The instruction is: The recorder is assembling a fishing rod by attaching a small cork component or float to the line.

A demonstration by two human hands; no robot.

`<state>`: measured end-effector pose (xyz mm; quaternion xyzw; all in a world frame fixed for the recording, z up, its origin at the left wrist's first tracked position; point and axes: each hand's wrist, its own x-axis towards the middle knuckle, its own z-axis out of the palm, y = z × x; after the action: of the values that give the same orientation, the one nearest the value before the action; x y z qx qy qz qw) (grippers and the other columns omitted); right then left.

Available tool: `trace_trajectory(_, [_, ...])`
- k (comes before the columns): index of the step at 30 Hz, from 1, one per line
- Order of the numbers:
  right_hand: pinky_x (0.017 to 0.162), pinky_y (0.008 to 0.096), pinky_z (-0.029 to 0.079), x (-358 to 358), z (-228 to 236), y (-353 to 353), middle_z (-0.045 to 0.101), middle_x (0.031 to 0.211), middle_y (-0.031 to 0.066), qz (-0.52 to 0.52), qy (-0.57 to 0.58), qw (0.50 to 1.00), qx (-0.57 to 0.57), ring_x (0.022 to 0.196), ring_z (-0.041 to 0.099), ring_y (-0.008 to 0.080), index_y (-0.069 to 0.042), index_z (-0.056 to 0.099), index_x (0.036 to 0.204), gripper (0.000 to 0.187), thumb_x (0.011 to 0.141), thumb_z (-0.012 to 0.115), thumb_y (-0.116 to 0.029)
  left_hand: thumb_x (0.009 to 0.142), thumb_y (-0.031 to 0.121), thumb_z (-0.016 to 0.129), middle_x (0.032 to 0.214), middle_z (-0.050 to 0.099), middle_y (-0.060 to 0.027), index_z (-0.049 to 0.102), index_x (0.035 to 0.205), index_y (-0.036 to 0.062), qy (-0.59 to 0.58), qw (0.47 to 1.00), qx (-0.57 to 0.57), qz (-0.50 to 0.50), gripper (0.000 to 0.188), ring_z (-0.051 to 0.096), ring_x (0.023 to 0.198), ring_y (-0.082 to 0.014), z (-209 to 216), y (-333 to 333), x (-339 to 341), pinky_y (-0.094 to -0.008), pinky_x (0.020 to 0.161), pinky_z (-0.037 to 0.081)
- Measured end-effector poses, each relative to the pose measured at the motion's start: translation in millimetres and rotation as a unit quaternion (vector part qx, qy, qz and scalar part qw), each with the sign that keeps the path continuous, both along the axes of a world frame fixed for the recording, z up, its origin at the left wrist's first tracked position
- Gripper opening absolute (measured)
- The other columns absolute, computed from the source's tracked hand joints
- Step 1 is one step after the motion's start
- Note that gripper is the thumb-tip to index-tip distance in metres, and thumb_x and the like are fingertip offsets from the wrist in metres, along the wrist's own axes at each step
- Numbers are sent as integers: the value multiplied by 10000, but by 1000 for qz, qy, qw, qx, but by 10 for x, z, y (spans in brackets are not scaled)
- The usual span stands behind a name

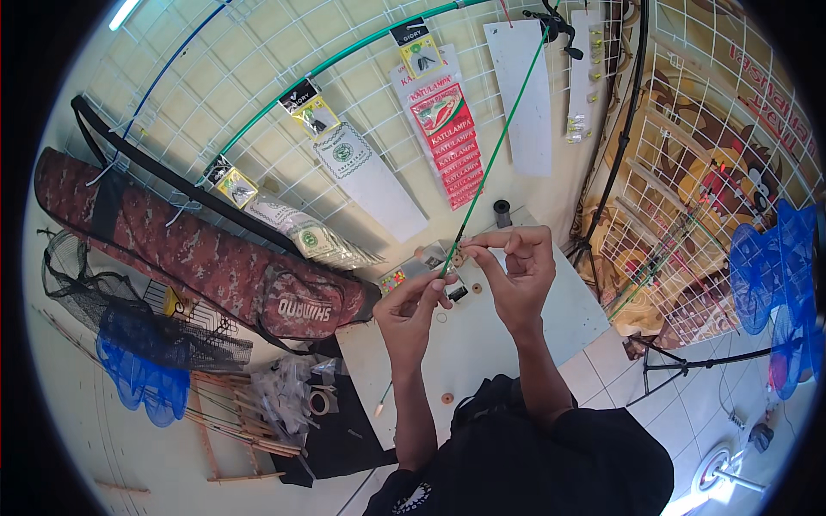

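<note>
My left hand (408, 311) is closed in a pinch around a slim green fishing rod (502, 142), above a pale tabletop (516, 378). The rod slants up and to the right, with a dark stretch just above my left fingers. Close beside that stretch, my right hand (521, 273) has thumb and forefinger pressed together, its other fingers curled. What they pinch is too small to make out. Small brown rings (447, 398) lie on the tabletop. Below my left hand shows a thin stick with a whitish tip (379, 409); my hand hides whether it belongs to the rod.
A dark spool (502, 212) and a clear box with coloured beads (393, 281) stand at the table's far side. A camouflage rod bag (189, 241) leans at left above plastic bags (280, 396). Packets (447, 138) hang on the wall grid; a black tripod (684, 365) stands right.
</note>
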<state>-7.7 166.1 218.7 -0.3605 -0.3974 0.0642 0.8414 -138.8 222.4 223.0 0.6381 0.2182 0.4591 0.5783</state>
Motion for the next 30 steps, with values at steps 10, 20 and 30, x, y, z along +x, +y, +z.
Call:
trace_trajectory(10, [791, 286, 537, 47, 34, -5, 690, 913, 222, 3, -13, 1000, 1, 883, 694, 201, -45, 356, 947, 309, 876, 616, 106, 916, 25, 634, 905, 723, -137, 693, 1033, -62, -1, 1000, -5, -8, 157, 600, 666, -112, -5, -9, -11, -238, 614, 494])
trace_trajectory(20, [801, 280, 514, 47, 44, 18, 690, 883, 200, -22, 5, 1000, -2, 878, 687, 202, -53, 353, 950, 395, 814, 668, 143, 917, 19, 631, 914, 725, -136, 692, 1046, -56, 1, 1000, -4, -7, 162, 590, 642, -104, -27, 23, -15, -229, 593, 486])
trace_trajectory(30, [794, 269, 523, 15, 25, 3, 685, 910, 171, -76, -34, 996, -22, 877, 676, 184, 50, 544, 1000, 280, 782, 687, 151, 915, 22, 636, 920, 726, -142, 687, 1063, -58, 8, 1000, 6, -15, 177, 580, 636, -96, -33, 23, -8, -224, 598, 478])
